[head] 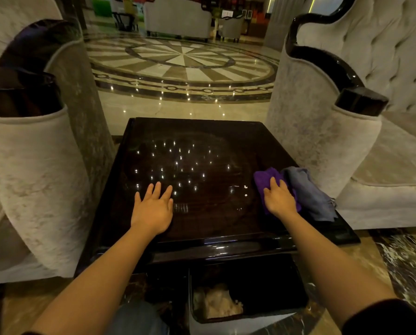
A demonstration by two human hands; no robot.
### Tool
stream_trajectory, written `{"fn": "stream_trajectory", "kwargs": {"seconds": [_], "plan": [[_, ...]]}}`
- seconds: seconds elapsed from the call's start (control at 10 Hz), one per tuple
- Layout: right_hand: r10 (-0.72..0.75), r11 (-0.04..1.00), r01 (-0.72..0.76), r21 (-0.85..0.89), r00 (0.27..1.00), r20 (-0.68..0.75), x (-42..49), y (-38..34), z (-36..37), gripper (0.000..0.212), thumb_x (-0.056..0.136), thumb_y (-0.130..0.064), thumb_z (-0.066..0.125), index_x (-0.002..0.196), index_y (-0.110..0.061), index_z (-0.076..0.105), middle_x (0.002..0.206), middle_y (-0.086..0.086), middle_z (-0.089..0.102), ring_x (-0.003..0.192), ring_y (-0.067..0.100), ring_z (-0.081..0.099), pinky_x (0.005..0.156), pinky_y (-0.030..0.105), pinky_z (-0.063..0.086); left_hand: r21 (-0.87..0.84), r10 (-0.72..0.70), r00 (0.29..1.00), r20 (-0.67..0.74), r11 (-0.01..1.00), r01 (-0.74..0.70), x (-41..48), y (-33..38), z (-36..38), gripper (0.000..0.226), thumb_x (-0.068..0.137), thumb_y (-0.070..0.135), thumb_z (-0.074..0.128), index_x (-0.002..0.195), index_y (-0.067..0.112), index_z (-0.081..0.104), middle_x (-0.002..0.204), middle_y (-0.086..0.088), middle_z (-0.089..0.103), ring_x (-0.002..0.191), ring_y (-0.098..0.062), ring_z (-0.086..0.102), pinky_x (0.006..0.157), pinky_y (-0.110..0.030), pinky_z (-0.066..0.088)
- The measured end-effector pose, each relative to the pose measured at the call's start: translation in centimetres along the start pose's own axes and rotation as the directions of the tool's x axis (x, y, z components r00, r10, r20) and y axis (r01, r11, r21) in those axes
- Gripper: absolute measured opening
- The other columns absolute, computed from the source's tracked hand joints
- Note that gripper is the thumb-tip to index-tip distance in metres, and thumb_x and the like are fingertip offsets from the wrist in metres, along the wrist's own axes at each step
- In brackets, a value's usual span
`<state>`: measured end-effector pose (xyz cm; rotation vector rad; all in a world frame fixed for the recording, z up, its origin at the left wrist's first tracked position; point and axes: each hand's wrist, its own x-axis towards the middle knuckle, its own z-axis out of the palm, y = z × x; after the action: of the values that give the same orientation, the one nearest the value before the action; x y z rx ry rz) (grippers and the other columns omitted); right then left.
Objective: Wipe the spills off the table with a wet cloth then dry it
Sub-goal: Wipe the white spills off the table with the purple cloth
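Marble lobby floor, 2 pale armchairs (44, 165) flanking a dark glossy table (202, 228). Bin (248, 293) sits below the near edge. Grey cloth (308, 192) lies bunched at the table's right edge, just beyond the right fingers. Purple cloth (266, 180) lies flat under the right hand (278, 201), fingers together, pressing down on it. Left hand (153, 209) flat on bare wood, fingers slightly spread, holding nothing. Small white spill spots (245, 191) lie just left of the right fingers. Risk: a wide sweep could push the grey cloth off the edge, or smear spots rather than lift them.
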<state>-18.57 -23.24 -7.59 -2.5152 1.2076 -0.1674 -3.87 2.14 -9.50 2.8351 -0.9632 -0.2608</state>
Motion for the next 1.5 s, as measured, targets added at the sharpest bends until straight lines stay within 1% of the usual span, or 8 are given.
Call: {"fn": "stream_trajectory", "kwargs": {"seconds": [0.2,0.3,0.5,0.9,1.1,1.2,1.3,1.5], "plan": [[-0.181,0.982,0.187,-0.030,0.972,0.151,1.8,-2.1,0.2,0.042,0.098,-0.018,0.029,0.139,-0.007,0.027,0.155,0.011,0.015,0.142,0.027,0.013,0.113,0.038,0.019,-0.003,0.003,1.000,-0.011,1.000,-0.003,0.2,-0.3,0.1,0.051,0.099,0.036,0.015,0.148,0.023,0.007,0.158,-0.008,0.003,0.146,-0.025,-0.002,0.117,-0.049,0.003],[-0.228,0.973,0.224,0.048,0.965,0.132,2.5,-2.9,0.6,0.041,0.097,-0.021,0.036,0.138,-0.017,0.031,0.153,0.009,0.022,0.140,0.024,0.020,0.112,0.034,0.018,-0.003,0.005,1.000,-0.010,1.000,-0.005,0.2,-0.3,0.1,0.050,0.099,0.036,0.015,0.148,0.024,0.007,0.158,-0.008,0.003,0.146,-0.025,-0.002,0.117,-0.049,0.003],[-0.398,0.912,0.371,0.176,0.903,0.160,1.7,-3.3,1.0,0.036,0.093,-0.009,0.047,0.128,-0.016,0.049,0.146,0.009,0.037,0.136,0.024,0.031,0.113,0.036,0.018,0.005,0.009,1.000,-0.009,1.000,-0.009,-0.1,-0.2,-0.1,0.050,0.099,0.035,0.016,0.148,0.023,0.007,0.158,-0.008,0.002,0.146,-0.024,-0.002,0.117,-0.049,0.003],[-0.581,0.813,0.548,0.196,0.784,0.218,-7.6,-1.4,-0.2,0.035,0.088,-0.007,0.054,0.121,-0.020,0.056,0.139,0.006,0.047,0.131,0.018,0.039,0.113,0.034,0.015,-0.009,0.044,0.999,0.001,0.999,-0.044,-1.1,0.8,-0.5,0.050,0.100,0.035,0.015,0.148,0.023,0.007,0.158,-0.008,0.002,0.146,-0.024,-0.002,0.117,-0.048,0.002],[-0.672,0.740,0.654,0.157,0.722,0.166,-11.3,0.0,0.4,0.033,0.085,-0.002,0.056,0.116,-0.015,0.061,0.132,0.007,0.053,0.114,0.028,0.049,0.092,0.000,0.016,-0.014,0.016,1.000,-0.003,1.000,-0.016,-0.6,0.1,-0.4,0.050,0.099,0.036,0.015,0.148,0.024,0.007,0.158,-0.008,0.003,0.146,-0.024,-0.002,0.117,-0.049,0.002],[-0.692,0.722,0.674,0.157,0.699,0.182,-12.2,0.6,0.8,0.032,0.087,-0.001,0.054,0.116,-0.013,0.061,0.132,0.005,0.053,0.113,0.028,0.049,0.090,-0.005,0.011,-0.013,0.006,1.000,0.004,1.000,-0.006,-0.3,-0.1,-0.2,0.050,0.099,0.036,0.015,0.148,0.025,0.007,0.158,-0.007,0.003,0.146,-0.024,-0.001,0.117,-0.049,0.002],[-0.701,0.713,0.685,0.150,0.704,0.115,-13.0,1.2,0.7,0.030,0.086,-0.002,0.055,0.112,-0.013,0.063,0.130,0.006,0.056,0.107,0.029,0.051,0.093,0.016,0.025,-0.007,0.002,1.000,0.010,1.000,-0.002,-0.2,-0.2,-0.2,0.050,0.099,0.036,0.015,0.148,0.024,0.007,0.158,-0.007,0.002,0.146,-0.024,-0.002,0.117,-0.049,0.002],[-0.782,0.622,0.782,-0.030,0.623,0.009,-13.9,1.5,0.9,0.040,0.074,0.004,0.066,0.110,-0.013,0.065,0.120,0.012,0.063,0.093,0.028,0.055,0.085,0.039,0.048,-0.005,0.005,1.000,-0.001,1.000,-0.005,-0.1,-0.1,-0.2,0.050,0.099,0.035,0.015,0.148,0.024,0.007,0.158,-0.008,0.002,0.146,-0.024,-0.002,0.117,-0.049,0.003]]}}
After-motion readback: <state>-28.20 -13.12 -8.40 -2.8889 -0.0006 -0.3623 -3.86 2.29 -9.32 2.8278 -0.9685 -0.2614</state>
